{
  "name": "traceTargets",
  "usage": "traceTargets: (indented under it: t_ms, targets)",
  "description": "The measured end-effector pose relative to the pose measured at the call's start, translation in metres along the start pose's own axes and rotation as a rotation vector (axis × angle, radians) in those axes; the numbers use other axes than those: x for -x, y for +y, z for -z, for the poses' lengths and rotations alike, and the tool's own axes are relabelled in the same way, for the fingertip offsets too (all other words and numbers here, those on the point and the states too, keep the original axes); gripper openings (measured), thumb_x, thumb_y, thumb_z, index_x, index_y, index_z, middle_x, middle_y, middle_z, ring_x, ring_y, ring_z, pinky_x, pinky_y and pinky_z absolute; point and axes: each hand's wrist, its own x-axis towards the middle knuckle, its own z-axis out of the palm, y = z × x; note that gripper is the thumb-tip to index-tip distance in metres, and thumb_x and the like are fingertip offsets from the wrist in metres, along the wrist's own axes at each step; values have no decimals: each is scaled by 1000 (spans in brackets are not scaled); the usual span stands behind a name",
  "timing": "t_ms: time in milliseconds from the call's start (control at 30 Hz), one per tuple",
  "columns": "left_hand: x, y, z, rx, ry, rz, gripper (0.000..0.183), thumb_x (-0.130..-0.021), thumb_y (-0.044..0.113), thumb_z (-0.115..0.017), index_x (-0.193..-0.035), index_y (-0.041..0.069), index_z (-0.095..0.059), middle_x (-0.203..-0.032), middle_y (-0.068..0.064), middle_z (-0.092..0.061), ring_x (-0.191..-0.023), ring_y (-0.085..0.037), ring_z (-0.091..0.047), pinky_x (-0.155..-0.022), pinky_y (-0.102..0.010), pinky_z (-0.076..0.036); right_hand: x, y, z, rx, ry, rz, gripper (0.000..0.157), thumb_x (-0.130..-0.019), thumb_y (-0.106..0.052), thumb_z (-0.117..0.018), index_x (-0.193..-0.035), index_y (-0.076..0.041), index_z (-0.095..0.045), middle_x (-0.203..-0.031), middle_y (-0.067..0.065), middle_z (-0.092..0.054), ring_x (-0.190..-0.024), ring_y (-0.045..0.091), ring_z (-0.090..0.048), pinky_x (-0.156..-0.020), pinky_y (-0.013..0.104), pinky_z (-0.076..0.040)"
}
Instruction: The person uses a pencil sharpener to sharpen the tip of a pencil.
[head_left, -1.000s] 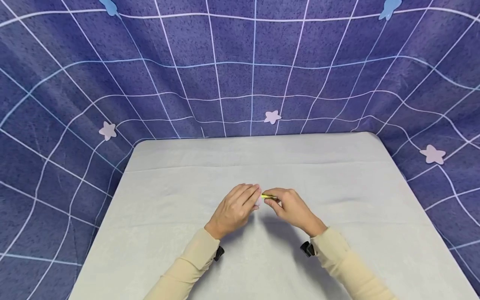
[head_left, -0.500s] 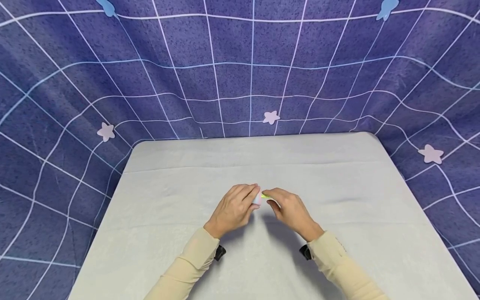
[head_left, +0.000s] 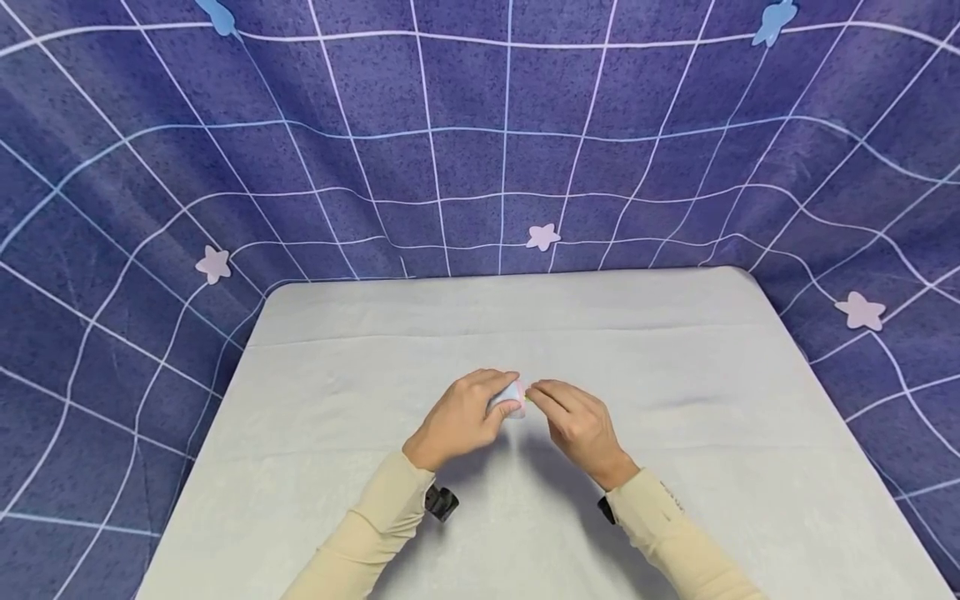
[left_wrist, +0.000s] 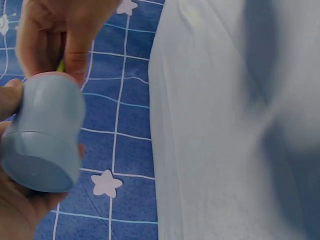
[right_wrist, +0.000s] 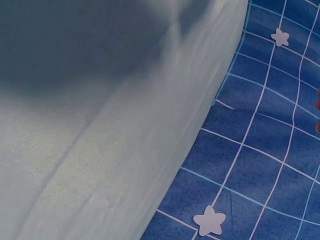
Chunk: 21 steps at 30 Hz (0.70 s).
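Observation:
In the head view my left hand [head_left: 457,421] grips a small light-blue pencil sharpener [head_left: 508,394] with a pink end, holding it over the table. The left wrist view shows the sharpener's [left_wrist: 52,105] waisted body tilted, fingers wrapped round its side and its broad blue base toward the camera. My right hand [head_left: 581,427] pinches a yellow-green pencil [left_wrist: 61,66] right at the pink end. Only a short bit of the pencil shows; fingers hide the rest. The right wrist view shows just a sliver of fingertips at its right edge.
Beneath both hands spreads a table with a pale grey cloth [head_left: 360,367]. A blue grid-patterned curtain [head_left: 472,158] with star shapes hangs behind it and at both sides. A black wrist camera [head_left: 441,503] sits at the left cuff.
My left hand has turned, bringing more of the blue sharpener into view. My right fingers have shifted along the pencil toward the sharpener and rolled over, covering most of the pencil.

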Motion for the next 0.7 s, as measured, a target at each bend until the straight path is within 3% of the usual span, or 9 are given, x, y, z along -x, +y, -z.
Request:
traceTargets:
  t_ms: [100, 167, 267, 367, 500, 600, 700]
  targets:
    - [0, 1, 3, 40, -54, 57, 41, -89, 23, -67, -119, -5, -63, -103, -12, -70, -94, -20, -66, -85, -33, -53, 1, -1, -1, -23, 5, 1, 29, -98, -1, -43, -92, 0, -71, -87, 10, -69, -77, 23, -68, -69, 30, -57]
    - [2, 1, 5, 26, -72, 58, 44, -87, 25, -69, -119, -4, -63, -106, -12, -70, -97, -20, -66, -86, -33, -53, 1, -1, 0, -47, -34, -15, 25, -97, -2, -47, -91, -2, -71, -86, 9, -70, -75, 21, -68, -67, 28, -57]
    - [4, -1, 3, -92, -55, -46, 45, -84, 28, -72, -115, -3, -66, -108, -12, -69, -99, -21, -66, -87, -31, -53, -2, 1, 2, -128, -144, -69, 12, -91, 0, -60, -91, -4, -71, -84, 6, -71, -69, 17, -68, -61, 25, -55]
    - [8, -3, -2, -274, 21, -235, 42, -81, 27, -74, -111, -2, -68, -109, -11, -69, -99, -21, -65, -90, -30, -51, -7, 5, 6, -293, -308, -184, 12, -82, 2, -70, -92, -4, -71, -81, 5, -72, -64, 11, -65, -56, 21, -53]
    - [14, -6, -13, -439, 177, -450, 34, -88, 24, -66, -109, -3, -68, -108, -13, -70, -99, -22, -65, -94, -30, -50, -13, 11, 15, -578, -532, -405, 12, -87, 1, -64, -97, -1, -72, -77, 6, -71, -61, 5, -62, -54, 18, -51]
    - [17, -8, -20, -515, 292, -516, 32, -98, 22, -51, -109, -3, -68, -108, -14, -70, -99, -23, -66, -95, -31, -50, -18, 13, 19, -673, -621, -496, 14, -92, -2, -58, -100, -1, -71, -76, 7, -70, -59, 9, -62, -55, 19, -52]
    - [18, -10, -25, -586, 359, -521, 35, -102, 21, -44, -109, -4, -67, -109, -15, -70, -99, -24, -67, -93, -32, -51, -22, 15, 18, -641, -629, -486, 15, -93, -3, -57, -100, -2, -70, -77, 5, -70, -62, 15, -64, -57, 19, -51]
